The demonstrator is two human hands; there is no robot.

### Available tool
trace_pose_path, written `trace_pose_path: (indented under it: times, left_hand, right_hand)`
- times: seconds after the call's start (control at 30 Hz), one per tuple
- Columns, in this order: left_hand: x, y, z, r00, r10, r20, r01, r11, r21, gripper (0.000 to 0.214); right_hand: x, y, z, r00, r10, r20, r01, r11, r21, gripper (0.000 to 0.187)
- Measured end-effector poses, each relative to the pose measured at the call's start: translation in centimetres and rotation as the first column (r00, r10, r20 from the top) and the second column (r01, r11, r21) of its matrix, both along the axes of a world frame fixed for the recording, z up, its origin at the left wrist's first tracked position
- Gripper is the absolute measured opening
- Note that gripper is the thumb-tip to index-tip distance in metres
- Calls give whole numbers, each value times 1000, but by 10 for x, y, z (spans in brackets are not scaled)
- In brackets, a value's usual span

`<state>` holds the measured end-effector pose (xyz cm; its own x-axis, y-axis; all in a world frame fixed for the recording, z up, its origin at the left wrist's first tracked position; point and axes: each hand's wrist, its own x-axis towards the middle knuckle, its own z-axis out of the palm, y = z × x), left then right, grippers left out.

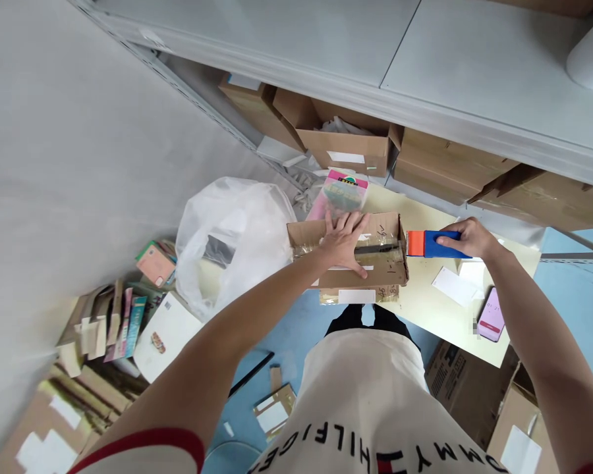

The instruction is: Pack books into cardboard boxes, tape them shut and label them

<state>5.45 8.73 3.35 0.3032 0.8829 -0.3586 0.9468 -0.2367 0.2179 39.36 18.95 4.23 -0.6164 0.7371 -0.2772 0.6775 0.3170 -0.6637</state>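
My left hand [344,245] lies with fingers spread on top of a cardboard box [394,263], pressing on its flaps. A dark gap runs between the flaps, and clear tape shows on the box's left part. Beneath it, the taped side of another cardboard piece [388,294] with a white label is visible. My right hand [467,238] is closed around the blue body of a tape dispenser [432,244]. Its orange head, with a toothed edge, is beside the box's right end. I cannot tell whether the two touch.
The pale yellow table [425,303] bears white papers [454,286], a phone [491,316] and a pink packet [340,191]. A white plastic bag [247,204] stands left. Cardboard boxes [346,148] fill the shelf behind. Books [103,316] are piled at far left.
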Motion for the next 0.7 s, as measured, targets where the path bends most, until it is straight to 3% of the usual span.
trace_pose_path:
  times: [0.17, 0.3, 0.5, 0.7]
  left_hand:
    - [3, 3, -3, 999, 32, 28, -32, 999, 1, 152]
    - [1, 5, -3, 996, 12, 93, -12, 1000, 7, 158]
    - [-17, 1, -11, 963, -69, 259, 66, 998, 18, 156]
    - [-21, -2, -14, 927, -103, 362, 109, 994, 4, 155]
  right_hand:
    - [26, 4, 9, 998, -38, 48, 41, 997, -65, 66]
    - [35, 8, 13, 996, -55, 69, 59, 997, -59, 61]
    - [19, 31, 14, 998, -61, 31, 61, 998, -22, 54]
    - [-1, 64, 5, 995, 0, 102, 13, 992, -128, 57]
